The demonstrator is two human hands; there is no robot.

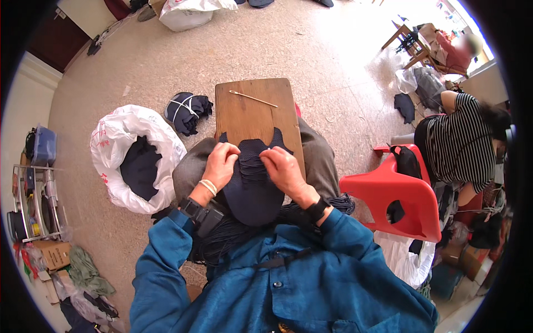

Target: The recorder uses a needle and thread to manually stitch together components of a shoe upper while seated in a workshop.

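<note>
A dark navy fabric shoe upper (254,197) lies over my lap and the near end of a wooden board (258,116). Its rounded end points toward me, its two prongs away, and rows of dark cord cross its middle. My left hand (223,161) pinches it left of the cords. On the other side, my right hand (282,167) is closed at its edge, thumb and fingertips together by the cords. Across the board's far part rests a thin, light-coloured needle-like tool (254,99). A bundle of dark cords (222,243) hangs over my lap beneath the upper.
At my left stands a white plastic bag (114,150) holding dark fabric pieces, near a tied dark bundle (189,111). A red plastic chair (391,194) is at my right. Beyond it, a person in a striped top (463,144) bends over; another sits far right.
</note>
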